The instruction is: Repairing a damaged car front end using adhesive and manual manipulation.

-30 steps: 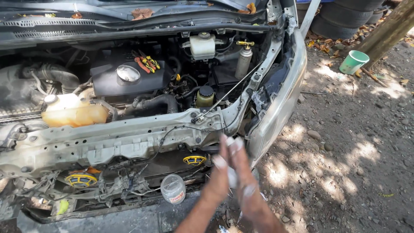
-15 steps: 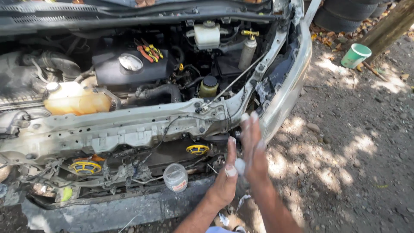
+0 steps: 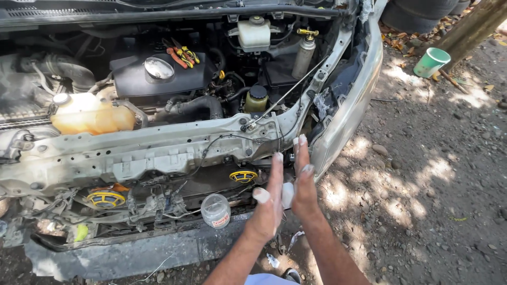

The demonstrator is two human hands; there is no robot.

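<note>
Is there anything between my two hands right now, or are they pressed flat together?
A small white lump sits between the left hand and right hand. The palms face each other around it, fingers pointing up, white smears on the fingertips. Nothing else shows between them.
</note>
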